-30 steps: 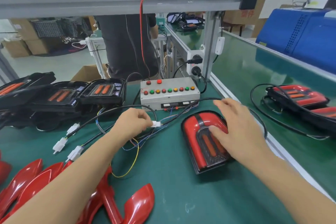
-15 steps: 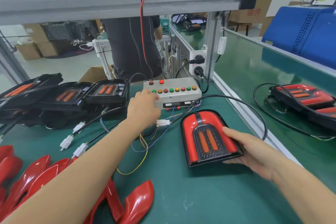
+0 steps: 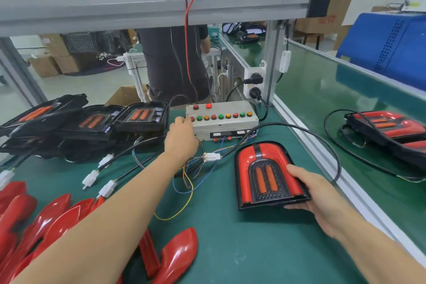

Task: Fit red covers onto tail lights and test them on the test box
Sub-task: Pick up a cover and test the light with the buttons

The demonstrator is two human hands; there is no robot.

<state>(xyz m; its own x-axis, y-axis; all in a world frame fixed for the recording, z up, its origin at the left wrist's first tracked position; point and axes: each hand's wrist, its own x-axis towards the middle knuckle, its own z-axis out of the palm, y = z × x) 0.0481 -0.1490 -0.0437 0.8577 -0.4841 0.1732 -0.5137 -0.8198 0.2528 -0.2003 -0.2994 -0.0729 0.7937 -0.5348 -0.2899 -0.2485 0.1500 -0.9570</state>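
Note:
A tail light [image 3: 265, 175] with a red cover fitted lies on the green mat, right of centre. My right hand [image 3: 315, 193] grips its near right corner, thumb on top and fingers underneath. Its black cable loops back to a white connector [image 3: 212, 157] joined to the wires of the grey test box [image 3: 223, 125], which carries rows of red, green and orange buttons. My left hand [image 3: 182, 140] reaches to the box's left end, fingertips at the leftmost red button. Several loose red covers [image 3: 53, 217] lie at the near left.
Black uncovered tail lights [image 3: 92, 122] are stacked at the far left, their white plugs [image 3: 92, 177] trailing on the mat. Covered tail lights [image 3: 387, 127] lie on the right-hand bench. An aluminium frame rail [image 3: 161, 4] crosses overhead; a person [image 3: 173, 64] stands behind it.
My left hand let go of the white connector and moved forward to the test box's buttons. My right hand slid off the top of the tail light and took hold of its near right corner.

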